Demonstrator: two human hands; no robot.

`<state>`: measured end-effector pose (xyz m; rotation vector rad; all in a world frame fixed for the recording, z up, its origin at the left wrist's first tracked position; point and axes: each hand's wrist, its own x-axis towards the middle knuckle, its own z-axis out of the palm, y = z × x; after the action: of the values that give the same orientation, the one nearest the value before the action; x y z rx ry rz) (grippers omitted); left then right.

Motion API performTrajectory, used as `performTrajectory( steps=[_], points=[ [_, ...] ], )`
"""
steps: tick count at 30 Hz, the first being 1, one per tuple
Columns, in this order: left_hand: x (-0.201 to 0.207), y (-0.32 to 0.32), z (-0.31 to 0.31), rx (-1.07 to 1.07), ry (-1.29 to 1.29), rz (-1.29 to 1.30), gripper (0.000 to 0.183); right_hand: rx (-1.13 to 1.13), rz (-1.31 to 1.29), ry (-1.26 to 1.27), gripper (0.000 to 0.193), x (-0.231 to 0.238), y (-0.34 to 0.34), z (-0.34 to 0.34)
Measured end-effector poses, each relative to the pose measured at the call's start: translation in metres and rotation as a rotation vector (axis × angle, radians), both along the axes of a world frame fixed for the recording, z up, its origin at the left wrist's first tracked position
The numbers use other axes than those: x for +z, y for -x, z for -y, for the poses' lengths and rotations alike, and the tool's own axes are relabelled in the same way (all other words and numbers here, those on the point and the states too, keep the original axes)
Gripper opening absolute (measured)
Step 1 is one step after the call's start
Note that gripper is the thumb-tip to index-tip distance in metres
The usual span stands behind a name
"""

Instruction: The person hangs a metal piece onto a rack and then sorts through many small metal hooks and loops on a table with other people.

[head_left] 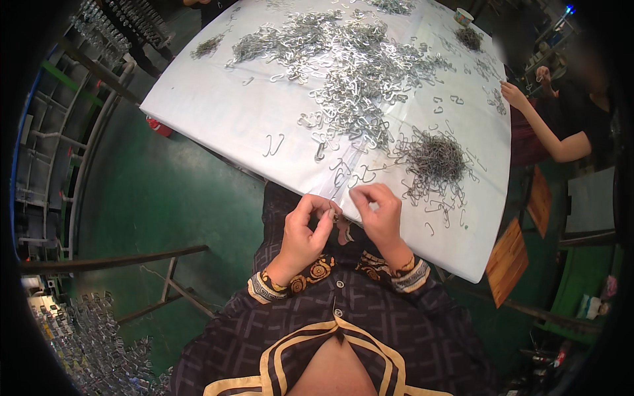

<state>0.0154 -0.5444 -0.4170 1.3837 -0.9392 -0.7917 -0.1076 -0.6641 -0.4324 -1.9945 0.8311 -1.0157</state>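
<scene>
At the near edge of the table, my left hand is closed, its thumb and forefinger pinching a small metal piece. Just right of it, my right hand has its fingers curled into a pinch over the table edge, slightly blurred; what it holds, if anything, I cannot make out. Several loose bent metal hooks lie beyond my fingertips. To the right sits a heap of dark thin wire pieces. A wide heap of shiny silver hook-shaped clips spreads over the table's middle.
A white-covered table fills the area ahead. At its right side, a co-worker's hand reaches to small metal pieces. Smaller dark heaps lie farther off, near a paper cup. Wooden stools stand at right; a metal rail runs left.
</scene>
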Motion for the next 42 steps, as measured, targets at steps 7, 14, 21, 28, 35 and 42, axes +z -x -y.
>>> performTrajectory(
  steps=[7,14,21,28,35,42],
  points=[
    [0.002,0.002,-0.004,0.015,0.010,0.112,0.005,-0.096,-0.198,0.248,0.015,-0.039,-0.048,0.063],
    [-0.012,0.006,-0.009,0.103,0.094,0.066,0.004,-0.128,-0.485,0.305,0.015,-0.057,-0.081,0.073],
    [-0.009,0.012,-0.003,0.063,0.083,0.076,0.003,-0.041,-0.363,0.052,0.012,-0.037,-0.070,0.073],
    [-0.010,0.015,0.004,0.085,0.051,0.146,0.005,0.090,0.051,-0.363,0.015,0.009,-0.017,0.029],
    [-0.001,0.018,0.007,0.003,0.019,0.155,0.007,0.105,0.000,-0.450,0.012,0.049,0.016,-0.006],
    [-0.002,0.018,0.007,-0.041,-0.063,0.187,0.008,0.108,-0.013,-0.302,0.010,0.045,0.026,-0.017]
  ],
)
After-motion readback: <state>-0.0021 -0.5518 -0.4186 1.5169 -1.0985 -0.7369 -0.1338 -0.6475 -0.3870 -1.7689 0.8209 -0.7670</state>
